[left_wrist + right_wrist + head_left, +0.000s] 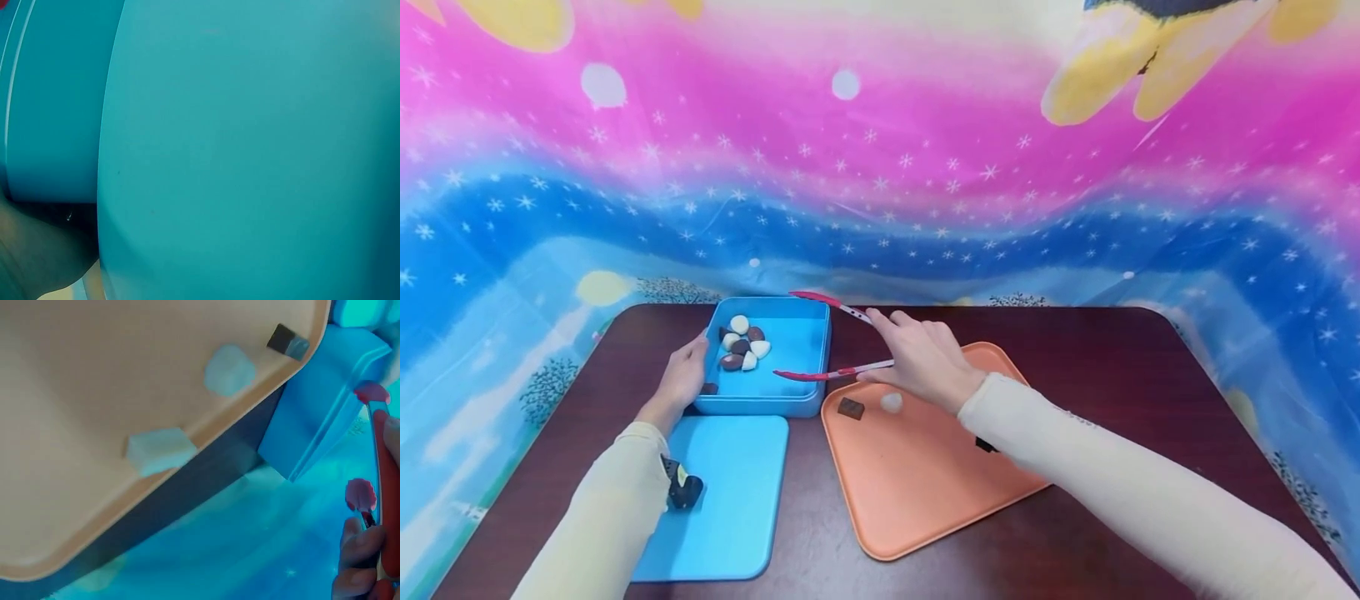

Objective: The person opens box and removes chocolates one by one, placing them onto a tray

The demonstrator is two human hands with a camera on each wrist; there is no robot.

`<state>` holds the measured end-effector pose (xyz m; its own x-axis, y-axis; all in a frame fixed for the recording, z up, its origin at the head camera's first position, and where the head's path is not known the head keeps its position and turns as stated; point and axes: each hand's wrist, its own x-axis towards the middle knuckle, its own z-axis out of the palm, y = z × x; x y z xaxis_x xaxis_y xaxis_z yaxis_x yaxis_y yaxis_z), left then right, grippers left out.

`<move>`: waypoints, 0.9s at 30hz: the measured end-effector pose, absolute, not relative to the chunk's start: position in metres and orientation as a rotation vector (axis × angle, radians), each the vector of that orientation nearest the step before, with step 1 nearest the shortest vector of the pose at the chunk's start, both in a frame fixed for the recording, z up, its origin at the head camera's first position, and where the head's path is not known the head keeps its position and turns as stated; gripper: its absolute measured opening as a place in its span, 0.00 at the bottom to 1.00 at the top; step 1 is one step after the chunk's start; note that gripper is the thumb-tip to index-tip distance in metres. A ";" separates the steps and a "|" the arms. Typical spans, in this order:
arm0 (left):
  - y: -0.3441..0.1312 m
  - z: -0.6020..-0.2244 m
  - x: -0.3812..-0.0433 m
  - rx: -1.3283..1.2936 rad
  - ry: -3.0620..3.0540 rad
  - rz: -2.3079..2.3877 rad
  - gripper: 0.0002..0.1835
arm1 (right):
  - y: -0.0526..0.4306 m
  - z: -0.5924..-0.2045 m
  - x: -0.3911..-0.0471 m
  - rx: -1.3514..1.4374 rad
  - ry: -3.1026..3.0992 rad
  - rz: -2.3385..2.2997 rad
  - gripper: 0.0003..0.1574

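Observation:
My left hand (683,375) rests against the left side of a blue box (790,407), fingertips right at its rim. Inside the box lie several small white and dark brown pieces (741,347), rounded or pointed, looking like chocolates. My right hand (925,354) holds red-tipped tongs (850,371) by the arms. Their tips stand apart over the right part of the box, with nothing between them. Below that hand, an orange tray (895,492) carries a brown block (851,407) and a white rounded piece (891,402). A white block (161,452) shows on the tray in the right wrist view.
A flat blue lid (737,500) lies in front of the box, partly under my left forearm. Everything stands on a dark reddish-brown table (1112,383). A printed cloth (887,167) hangs behind and around the table.

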<state>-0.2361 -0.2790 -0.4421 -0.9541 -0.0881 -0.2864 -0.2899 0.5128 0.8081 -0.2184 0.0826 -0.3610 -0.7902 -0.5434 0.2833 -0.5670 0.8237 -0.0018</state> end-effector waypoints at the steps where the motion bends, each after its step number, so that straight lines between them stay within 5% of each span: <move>1: -0.279 -0.442 -0.236 -0.323 2.544 1.421 0.33 | 0.079 -0.360 -0.220 0.864 -2.738 0.092 0.55; 27: -0.279 -0.442 -0.238 -0.338 2.522 1.414 0.33 | 0.005 -0.368 -0.223 1.090 -2.749 -0.227 0.50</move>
<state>-0.2380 -0.2793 -0.4425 -0.9468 -0.0875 -0.3097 -0.3099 0.5078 0.8038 -0.2234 0.0054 -0.3676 -0.7165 -0.6895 0.1060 -0.6627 0.7202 0.2050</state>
